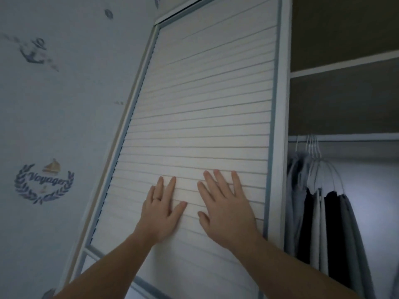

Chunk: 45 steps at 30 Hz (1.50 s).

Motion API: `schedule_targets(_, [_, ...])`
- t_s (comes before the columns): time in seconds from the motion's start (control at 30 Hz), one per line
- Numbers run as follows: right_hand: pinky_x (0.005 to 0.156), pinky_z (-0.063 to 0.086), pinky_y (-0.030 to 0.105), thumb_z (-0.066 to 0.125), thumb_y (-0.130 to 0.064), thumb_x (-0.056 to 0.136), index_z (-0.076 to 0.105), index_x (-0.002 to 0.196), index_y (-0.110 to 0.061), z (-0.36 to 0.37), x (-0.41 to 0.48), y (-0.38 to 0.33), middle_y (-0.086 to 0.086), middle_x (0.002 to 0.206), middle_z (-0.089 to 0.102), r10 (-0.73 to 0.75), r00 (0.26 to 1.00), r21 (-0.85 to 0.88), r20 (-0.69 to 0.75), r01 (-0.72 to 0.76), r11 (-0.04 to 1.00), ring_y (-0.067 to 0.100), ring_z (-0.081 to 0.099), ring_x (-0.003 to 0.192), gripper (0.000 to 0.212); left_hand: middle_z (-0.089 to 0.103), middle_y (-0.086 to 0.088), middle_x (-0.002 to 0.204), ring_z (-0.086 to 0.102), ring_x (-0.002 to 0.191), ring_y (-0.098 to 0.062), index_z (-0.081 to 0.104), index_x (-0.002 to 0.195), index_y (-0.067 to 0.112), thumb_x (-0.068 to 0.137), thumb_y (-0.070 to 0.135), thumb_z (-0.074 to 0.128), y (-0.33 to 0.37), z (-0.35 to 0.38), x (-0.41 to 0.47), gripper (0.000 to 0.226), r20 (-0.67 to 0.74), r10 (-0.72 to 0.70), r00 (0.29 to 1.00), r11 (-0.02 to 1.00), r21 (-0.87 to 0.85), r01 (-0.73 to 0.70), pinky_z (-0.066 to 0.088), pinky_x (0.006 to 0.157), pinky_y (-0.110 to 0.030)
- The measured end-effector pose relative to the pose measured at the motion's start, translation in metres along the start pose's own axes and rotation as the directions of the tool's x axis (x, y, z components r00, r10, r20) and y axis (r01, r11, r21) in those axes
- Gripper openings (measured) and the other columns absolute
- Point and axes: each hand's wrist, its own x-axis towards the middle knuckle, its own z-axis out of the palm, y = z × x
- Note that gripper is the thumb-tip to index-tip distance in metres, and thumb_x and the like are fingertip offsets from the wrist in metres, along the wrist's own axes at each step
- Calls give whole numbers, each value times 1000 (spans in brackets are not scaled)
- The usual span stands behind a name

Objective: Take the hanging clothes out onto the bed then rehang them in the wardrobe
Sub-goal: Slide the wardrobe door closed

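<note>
Cloth is what I am after. The grey and black garments (pixel 323 223) hang at three o'clock from my hands, inside the open side of the wardrobe (pixel 345 104). They are bunched tight together on thin pale wire hangers (pixel 314 147), which hook over a pale horizontal rail (pixel 356 138) under a bare shelf board (pixel 345 63).

Neither hand has hold of anything. My left hand (pixel 160 212) and right hand (pixel 226 208) both lie flat on the white slatted sliding door (pixel 205 104), fingers straight and spread, palms against the slats. The right hand sits nearer the door's three o'clock edge, just beside the opening.

I judge the garments to be light, soft and limp, with no stiffness of their own, so grabbed by the fabric they would sag and could slip off the sloping hanger arms. The better hold looks to be at the top, with my fingers round the gathered hanger necks just below the hooks. The wire there is stiff and thin enough to take several at once.

Each garment's long axis runs plumb, from twelve o'clock down to six, with the hooks pointing up and the hems out of view below. The rail runs from nine to three. The hangers look turned partly edge-on to me, their shoulders falling away towards three o'clock. The bed is not in view.
</note>
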Motion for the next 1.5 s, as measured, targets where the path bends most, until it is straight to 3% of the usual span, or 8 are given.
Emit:
schedule_targets(0.3, [116,6,60,39,-65,88,35,151,-15,7,-5,4,11,160,24,0,1000,-55,-19,-1,998,32,18,148,81,-14,16,164,-12,152,-18,-10,148,60,81,88,11,4,33,-6,75,-166,-43,985,992,-128,21,1,117,-62])
schedule_targets(0.67, [115,11,60,43,-63,86,41,148,-15,-1,-33,30,10,158,29,-1,998,-80,-70,-4,997,31,22,147,78,-15,14,164,-14,152,-20,-12,146,61,83,84,16,40,37,-21,73,-134,-55,989,988,-150,34,-2,118,-61])
schedule_targets(1.5, [116,9,60,34,-68,90,34,151,-19,-71,-178,173,7,161,22,36,997,-209,-63,-49,977,29,17,149,78,-5,11,166,-6,153,-21,1,153,51,93,70,25,237,80,-103,67,-213,-34,977,990,-141,4,2,116,-62])
